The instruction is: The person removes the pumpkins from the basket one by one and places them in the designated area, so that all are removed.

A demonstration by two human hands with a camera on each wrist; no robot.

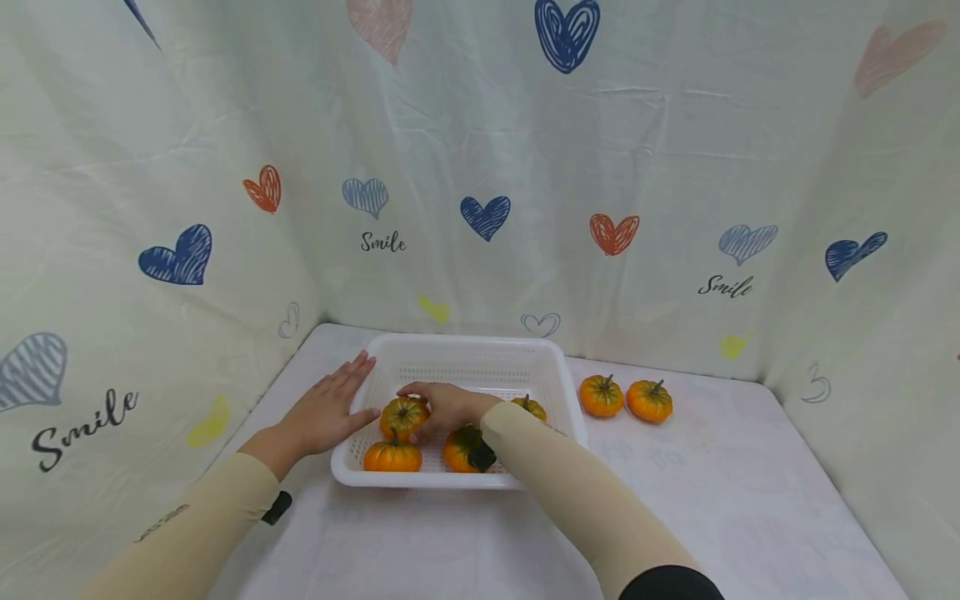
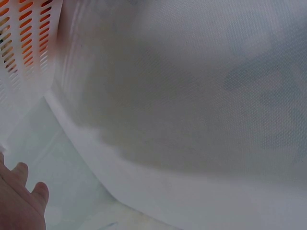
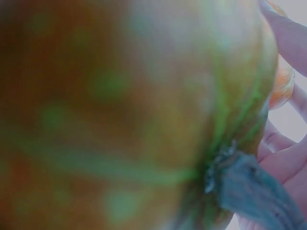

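Note:
A white plastic basket (image 1: 450,481) with slotted walls holds several small orange pumpkins. My right hand (image 1: 450,408) reaches into it and grips a pumpkin (image 1: 403,419) at the left, its fingers and thumb curled about the sides. Just in front sits another pumpkin (image 1: 392,457). Beneath my right wrist is a pumpkin (image 1: 456,452), partly covered; one more pumpkin (image 1: 531,407) shows behind the forearm. A blurred pumpkin (image 3: 120,115) with a thick stem fills the right wrist view. My left hand (image 1: 322,408) lies along the basket's left rim, fingers straight, thumb pointing inward.
Two pumpkins, a left one (image 1: 601,396) and a right one (image 1: 649,401), stand on the white table (image 1: 675,500) to the right of the basket. A white curtain (image 1: 480,150) printed with hearts encloses the table at the back and sides.

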